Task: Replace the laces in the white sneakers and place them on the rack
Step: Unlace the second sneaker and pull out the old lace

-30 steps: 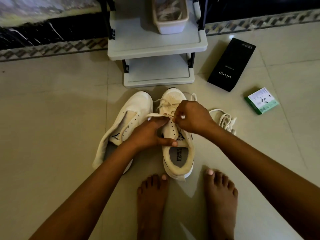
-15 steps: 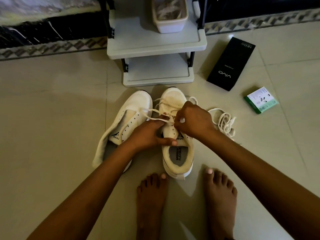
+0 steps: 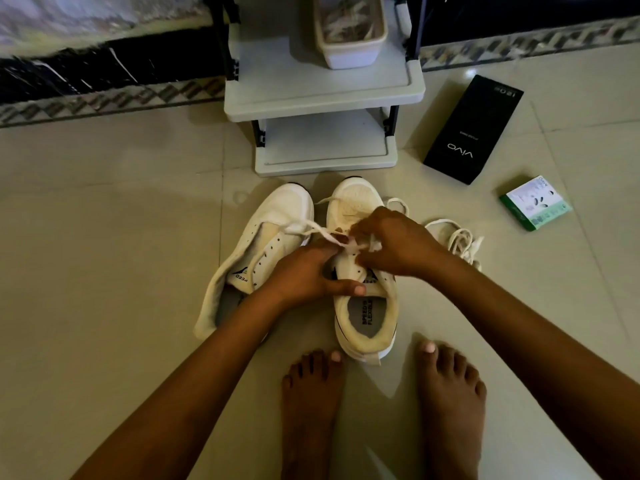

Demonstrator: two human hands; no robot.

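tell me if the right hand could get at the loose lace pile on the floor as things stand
Probably yes. The loose lace pile lies on bare floor just beside the right hand, nothing between them. But that hand is pinching the lace on the right sneaker, so it would have to let go first.

A black vivo box (image 3: pixel 473 129) and a small green-edged box (image 3: pixel 535 203) lie near each other on the tiled floor (image 3: pixel 104 237).

Glossy tile floor (image 3: pixel 104 271); matt plastic rack (image 3: pixel 322 95); flat cloth lace (image 3: pixel 311 228).
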